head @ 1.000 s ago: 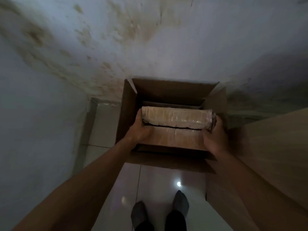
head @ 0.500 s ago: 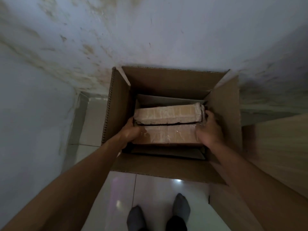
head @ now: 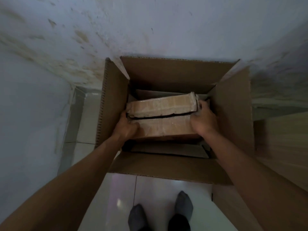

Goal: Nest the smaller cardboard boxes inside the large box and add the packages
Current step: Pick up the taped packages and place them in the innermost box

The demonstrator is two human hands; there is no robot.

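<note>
A large open cardboard box stands on the floor against the wall, its four flaps spread out. Inside it lies a smaller cardboard box, whose flaps show at the near and far sides. I hold two tape-wrapped brown packages, stacked, within the box opening: the upper package tilts up to the right, the lower package sits under it. My left hand grips their left end and my right hand grips their right end.
A stained white wall rises right behind the box. A light wooden cabinet or board stands close on the right. Pale floor tiles lie below, with my socked feet near the box's front flap.
Both hands have lowered the two stacked packages deeper into the large box, and the camera has come closer. The upper package now tilts up at its right end.
</note>
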